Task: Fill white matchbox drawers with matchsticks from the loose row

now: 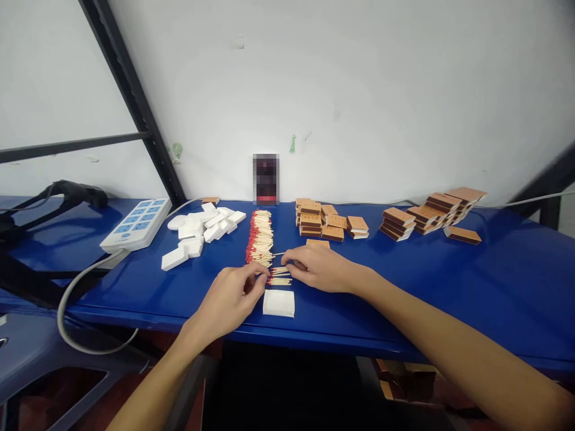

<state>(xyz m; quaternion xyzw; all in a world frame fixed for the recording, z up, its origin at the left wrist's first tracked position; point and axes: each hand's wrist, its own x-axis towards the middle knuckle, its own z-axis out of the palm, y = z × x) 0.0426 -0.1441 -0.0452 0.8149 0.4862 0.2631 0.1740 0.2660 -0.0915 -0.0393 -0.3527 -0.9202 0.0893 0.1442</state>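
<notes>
My left hand [233, 294] is curled, thumb and index fingertips close together at the red heads of a few matchsticks [281, 281] laid side by side. Whether a match is between those fingertips I cannot make out. Across from it, my right hand [318, 269] has its fingers drawn together, with a single matchstick [279, 254] at its fingertips pointing left. A long pile of red-tipped matches [260, 236] runs away from me just beyond both hands. Nearest the table edge, below the small row, lies a white matchbox tray [278, 303].
White inner trays [211, 224] are heaped at left beside a power strip [137, 224]. Orange-brown matchbox sleeves [311, 218] stand stacked behind my right hand, with more matchboxes [433, 212] farther right. A blurred dark object [266, 178] leans on the wall.
</notes>
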